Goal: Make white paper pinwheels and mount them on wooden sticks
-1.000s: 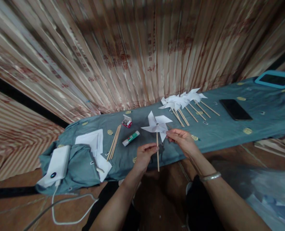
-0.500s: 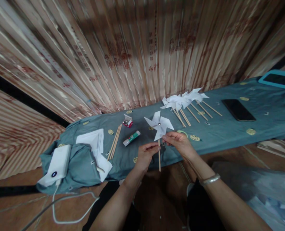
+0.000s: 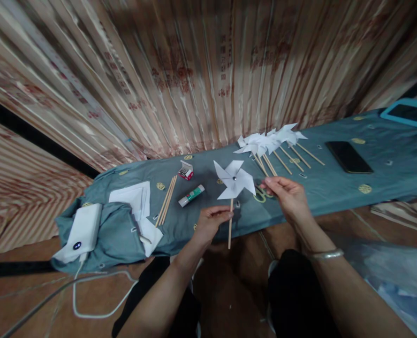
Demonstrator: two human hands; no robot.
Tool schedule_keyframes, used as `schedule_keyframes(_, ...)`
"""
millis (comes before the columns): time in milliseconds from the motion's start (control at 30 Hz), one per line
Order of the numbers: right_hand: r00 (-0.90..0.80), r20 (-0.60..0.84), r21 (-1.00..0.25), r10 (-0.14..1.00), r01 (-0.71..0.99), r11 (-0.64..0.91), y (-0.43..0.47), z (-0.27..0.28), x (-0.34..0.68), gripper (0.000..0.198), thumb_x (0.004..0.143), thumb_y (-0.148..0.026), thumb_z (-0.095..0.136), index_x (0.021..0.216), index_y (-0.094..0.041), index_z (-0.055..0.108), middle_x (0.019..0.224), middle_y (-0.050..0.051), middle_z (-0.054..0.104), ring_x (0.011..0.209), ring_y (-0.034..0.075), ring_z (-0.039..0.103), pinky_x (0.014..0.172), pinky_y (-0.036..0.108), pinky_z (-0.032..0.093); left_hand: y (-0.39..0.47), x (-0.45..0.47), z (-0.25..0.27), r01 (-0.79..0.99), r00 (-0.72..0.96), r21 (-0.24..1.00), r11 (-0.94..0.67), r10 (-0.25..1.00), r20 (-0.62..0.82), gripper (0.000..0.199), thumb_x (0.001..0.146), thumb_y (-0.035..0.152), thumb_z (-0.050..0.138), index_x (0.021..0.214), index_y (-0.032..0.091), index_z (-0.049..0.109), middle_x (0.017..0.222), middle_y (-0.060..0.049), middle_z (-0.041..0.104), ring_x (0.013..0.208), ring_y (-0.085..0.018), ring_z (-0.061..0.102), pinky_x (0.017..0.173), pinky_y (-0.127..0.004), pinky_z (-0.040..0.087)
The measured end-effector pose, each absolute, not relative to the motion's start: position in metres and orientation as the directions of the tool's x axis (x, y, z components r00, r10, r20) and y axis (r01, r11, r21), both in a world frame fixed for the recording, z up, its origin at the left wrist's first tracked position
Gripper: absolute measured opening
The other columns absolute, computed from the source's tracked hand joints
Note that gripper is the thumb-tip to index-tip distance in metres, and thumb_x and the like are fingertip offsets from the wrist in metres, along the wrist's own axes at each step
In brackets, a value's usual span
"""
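A white paper pinwheel (image 3: 239, 182) with a round pin at its centre stands upright on a thin wooden stick (image 3: 230, 234). My left hand (image 3: 210, 223) pinches that stick just below the paper blades. To the right of the pinwheel and apart from it, my right hand (image 3: 291, 197) has thumb and forefinger pressed together, with nothing visible between them. Behind its fingertips lie the yellow-green handles of scissors (image 3: 259, 200), partly hidden. Several finished pinwheels (image 3: 261, 142) lie overlapping at the back of the cloth, sticks pointing toward me.
Left of the pinwheel lie a glue stick (image 3: 191, 195), an open red box of pins (image 3: 186, 173), several loose sticks (image 3: 166, 202), paper sheets (image 3: 134, 195) and a white power bank (image 3: 85, 227) with a cable. A phone (image 3: 349, 157) and a blue-framed tablet (image 3: 410, 112) are at right.
My right hand has let go of the pinwheel's blade and moved right, over the scissors. The blades have turned on the stick. My left hand still holds the stick.
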State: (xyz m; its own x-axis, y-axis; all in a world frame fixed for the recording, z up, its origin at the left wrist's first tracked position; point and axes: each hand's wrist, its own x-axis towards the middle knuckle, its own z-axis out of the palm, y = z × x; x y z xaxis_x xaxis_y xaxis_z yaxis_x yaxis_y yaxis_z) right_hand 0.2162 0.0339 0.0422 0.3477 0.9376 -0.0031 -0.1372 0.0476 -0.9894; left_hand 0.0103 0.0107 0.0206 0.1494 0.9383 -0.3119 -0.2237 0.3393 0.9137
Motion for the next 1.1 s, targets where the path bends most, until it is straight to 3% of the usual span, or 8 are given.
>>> schedule_keyframes(133, 0.334, -0.061, -0.977, 0.941, -0.214, 0.013, 0.037, 0.035, 0.217, 0.041, 0.049, -0.054, 0.085, 0.073, -0.022, 0.075, 0.072, 0.002, 0.072, 0.06, 0.011, 0.058, 0.057, 0.023, 0.045, 0.008, 0.01, 0.02, -0.209, 0.198, 0.911, 0.356, 0.928, -0.317, 0.034, 0.043, 0.036, 0.089, 0.07, 0.018, 0.078, 0.07, -0.004, 0.074, 0.064, -0.013, 0.062, 0.071, -0.026, 0.049)
schedule_keyframes(300, 0.242, -0.118, -0.958, 0.963, -0.284, -0.045, 0.036, 0.036, 0.207, 0.04, 0.045, -0.053, 0.087, 0.063, -0.021, 0.073, 0.054, -0.003, 0.062, 0.051, 0.007, 0.049, 0.05, 0.02, 0.039, 0.008, 0.009, 0.021, -0.19, 0.224, 0.915, 0.357, 0.923, -0.314, 0.033, 0.044, 0.036, 0.089, 0.069, 0.018, 0.078, 0.07, -0.004, 0.074, 0.065, -0.013, 0.063, 0.073, -0.027, 0.05)
schedule_keyframes(433, 0.211, -0.137, -0.951, 0.968, -0.302, -0.069, 0.034, 0.04, 0.203, 0.039, 0.044, -0.052, 0.088, 0.059, -0.02, 0.071, 0.053, -0.003, 0.06, 0.05, 0.007, 0.048, 0.049, 0.02, 0.038, 0.009, 0.008, 0.021, -0.195, 0.205, 0.918, 0.345, 0.93, -0.306, 0.034, 0.044, 0.036, 0.09, 0.07, 0.018, 0.078, 0.07, -0.004, 0.074, 0.065, -0.013, 0.063, 0.073, -0.027, 0.05)
schedule_keyframes(1100, 0.097, -0.126, -0.981, 0.987, -0.157, -0.11, 0.024, 0.038, 0.177, 0.042, 0.049, -0.058, 0.083, 0.055, -0.019, 0.067, 0.05, -0.002, 0.058, 0.051, 0.009, 0.048, 0.053, 0.024, 0.036, 0.011, 0.009, 0.023, -0.255, 0.11, 0.913, 0.317, 0.948, -0.298, 0.029, 0.045, 0.031, 0.087, 0.07, 0.018, 0.078, 0.072, -0.004, 0.075, 0.066, -0.014, 0.064, 0.074, -0.027, 0.051)
